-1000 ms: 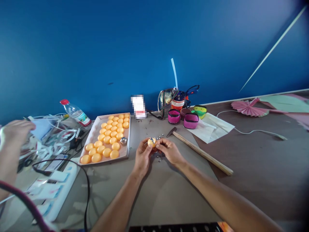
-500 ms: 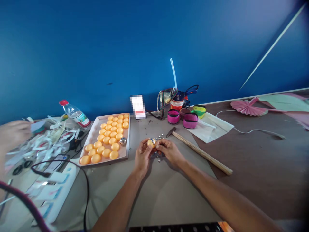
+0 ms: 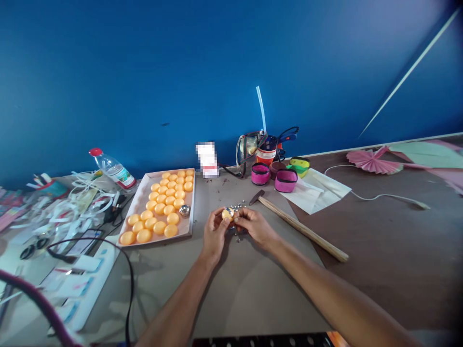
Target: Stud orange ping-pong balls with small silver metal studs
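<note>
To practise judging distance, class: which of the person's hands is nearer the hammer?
Right. The right hand is close to the hammer, on the person's side of its head; the left hand is farther off to the left.

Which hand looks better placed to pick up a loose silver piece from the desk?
Probably the right hand: its fingers are close to the scattered silver pieces. The left hand appears occupied gripping the orange ball. Whether the right already pinches something is too small to tell.
</note>
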A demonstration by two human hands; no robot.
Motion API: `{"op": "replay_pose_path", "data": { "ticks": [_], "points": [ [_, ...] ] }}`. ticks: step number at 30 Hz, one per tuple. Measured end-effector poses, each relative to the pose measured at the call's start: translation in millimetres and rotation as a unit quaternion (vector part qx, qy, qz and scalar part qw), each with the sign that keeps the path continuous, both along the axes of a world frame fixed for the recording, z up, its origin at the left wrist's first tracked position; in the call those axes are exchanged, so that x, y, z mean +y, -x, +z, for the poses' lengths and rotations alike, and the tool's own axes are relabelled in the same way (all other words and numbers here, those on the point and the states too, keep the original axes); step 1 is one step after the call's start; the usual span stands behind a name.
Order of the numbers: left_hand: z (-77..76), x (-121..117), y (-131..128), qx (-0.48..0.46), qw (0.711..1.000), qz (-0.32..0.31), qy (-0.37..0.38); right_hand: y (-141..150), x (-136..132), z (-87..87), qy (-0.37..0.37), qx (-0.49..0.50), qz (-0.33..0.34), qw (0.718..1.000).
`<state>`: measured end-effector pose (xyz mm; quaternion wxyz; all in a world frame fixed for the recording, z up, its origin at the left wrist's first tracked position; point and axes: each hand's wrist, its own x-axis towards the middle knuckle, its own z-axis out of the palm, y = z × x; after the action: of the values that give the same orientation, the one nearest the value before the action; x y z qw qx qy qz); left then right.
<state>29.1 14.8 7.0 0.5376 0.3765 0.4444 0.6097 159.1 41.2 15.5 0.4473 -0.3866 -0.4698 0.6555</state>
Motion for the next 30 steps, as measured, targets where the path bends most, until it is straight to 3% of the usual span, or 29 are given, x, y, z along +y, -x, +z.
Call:
{"op": "replay_pose_path", "data": {
  "ticks": [16,30],
  "points": [
    [3.3,-1.2,-1.2,-0.045,0.999,-0.018,0.011,-1.9,0.6,3.0,0.000,-0.004,0.028,1.000],
    [0.5,-3.0,-0.1,0.062,0.998,0.023,-0.019,7.0,-3.5,-5.9,-0.003,0.015,-0.028,1.000]
  ]
}}
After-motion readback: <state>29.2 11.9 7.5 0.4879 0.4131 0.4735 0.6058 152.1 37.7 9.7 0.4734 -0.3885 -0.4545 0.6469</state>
